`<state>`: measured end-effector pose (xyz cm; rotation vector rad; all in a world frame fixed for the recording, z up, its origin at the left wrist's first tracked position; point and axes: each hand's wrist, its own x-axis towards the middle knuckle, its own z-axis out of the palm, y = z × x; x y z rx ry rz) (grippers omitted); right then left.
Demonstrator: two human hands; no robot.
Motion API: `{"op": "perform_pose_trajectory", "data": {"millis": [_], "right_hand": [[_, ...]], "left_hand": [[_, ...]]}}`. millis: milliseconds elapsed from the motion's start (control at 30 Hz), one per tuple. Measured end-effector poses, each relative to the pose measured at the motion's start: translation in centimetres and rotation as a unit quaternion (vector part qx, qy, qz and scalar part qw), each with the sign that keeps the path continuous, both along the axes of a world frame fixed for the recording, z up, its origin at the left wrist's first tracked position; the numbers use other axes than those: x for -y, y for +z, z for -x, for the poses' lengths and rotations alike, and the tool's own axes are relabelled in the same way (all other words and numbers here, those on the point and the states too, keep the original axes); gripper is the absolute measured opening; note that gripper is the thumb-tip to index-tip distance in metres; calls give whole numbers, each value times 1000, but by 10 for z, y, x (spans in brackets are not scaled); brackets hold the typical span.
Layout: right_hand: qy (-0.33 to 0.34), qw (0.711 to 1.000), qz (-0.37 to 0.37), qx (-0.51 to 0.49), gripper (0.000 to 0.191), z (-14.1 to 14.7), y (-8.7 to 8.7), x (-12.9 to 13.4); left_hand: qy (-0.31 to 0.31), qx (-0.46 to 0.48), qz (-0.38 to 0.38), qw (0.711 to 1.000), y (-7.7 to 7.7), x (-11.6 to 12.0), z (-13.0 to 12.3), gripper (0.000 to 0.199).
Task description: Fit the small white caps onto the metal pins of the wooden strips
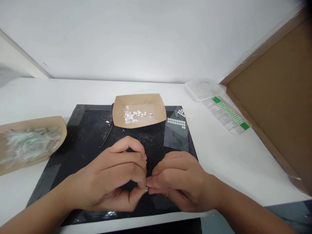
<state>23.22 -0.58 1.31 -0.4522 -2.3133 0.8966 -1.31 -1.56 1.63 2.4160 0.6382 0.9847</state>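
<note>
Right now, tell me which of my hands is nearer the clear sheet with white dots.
Right. Your right hand is just in front of the sheet; your left hand is farther off, toward its near left.

The left hand (pixel 114 178) and the right hand (pixel 181 180) are bare, with smooth backs and slim fingers. Faint creases cross the knuckles, and the fingertips are rounded; the nails are too small and blurred to describe. The left wrist (pixel 73 190) and right wrist (pixel 215 191) are bare too, each narrower than its hand. The left forearm (pixel 46 204) and right forearm (pixel 246 206) are uncovered and smooth, widening toward the picture's edges. A black patch (pixel 170 227) low in view could be clothing, but this is unclear.
</note>
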Motion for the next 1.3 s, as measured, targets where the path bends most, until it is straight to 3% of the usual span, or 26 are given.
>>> {"op": "perform_pose_trajectory", "data": {"millis": [133, 300, 733, 1033, 1300], "right_hand": [[-16, 998, 25, -48, 7, 3, -4, 3], [-21, 996, -10, -86, 8, 5, -5, 2], [-21, 995, -5, -102, 6, 7, -5, 1], [-29, 993, -23, -114, 6, 9, -5, 2], [-43, 990, -7, -133, 7, 14, -7, 4]], "left_hand": [[19, 4, -13, 1000, 10, -1, -3, 21], [43, 14, -21, 999, 19, -1, -7, 22], [68, 14, -43, 997, 17, 0, -5, 26], [106, -53, -77, 990, 16, 5, -5, 25], [123, -58, -93, 986, 16, 10, -2, 21]]}}
